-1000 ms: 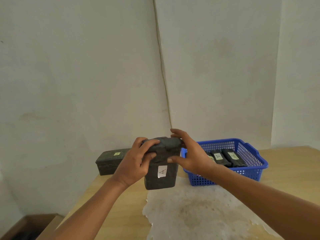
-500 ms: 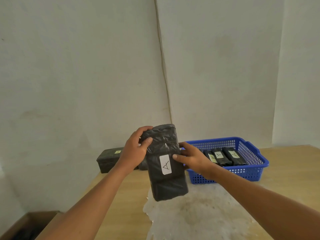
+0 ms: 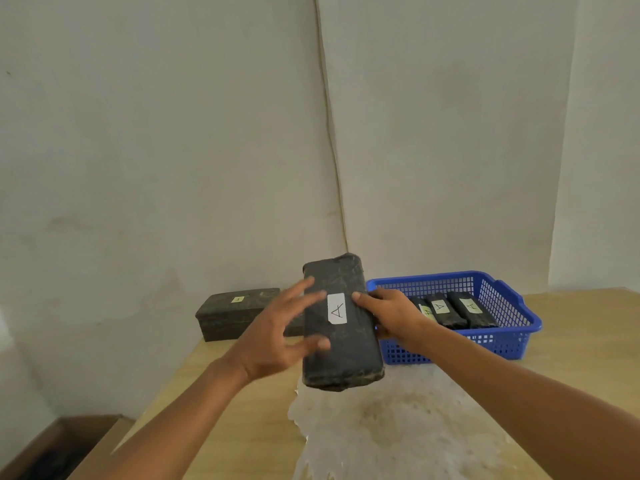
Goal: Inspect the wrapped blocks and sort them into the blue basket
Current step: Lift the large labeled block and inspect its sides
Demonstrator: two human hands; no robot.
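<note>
A black wrapped block [image 3: 341, 351] with a white label marked "A" is held above the table, label side facing me. My right hand [image 3: 391, 315] grips its right edge, thumb on the top face beside the label. My left hand [image 3: 277, 336] has its fingers spread and blurred against the block's left side. The blue basket [image 3: 512, 306] stands to the right behind the block, with three labelled black blocks [image 3: 467, 311] lying side by side in it. Another wrapped block [image 3: 232, 317] with a small yellow label lies on the table at the back left.
The wooden table [image 3: 588, 334] carries a whitish stained patch [image 3: 398, 427] in front of me. White walls close the back, with a thin cord running down the corner. A cardboard box [image 3: 52, 448] sits on the floor at the lower left.
The block has turned flatter, its label face now up toward me. My left hand has loosened from the block's top and opened its fingers. My right hand keeps its hold on the right edge.
</note>
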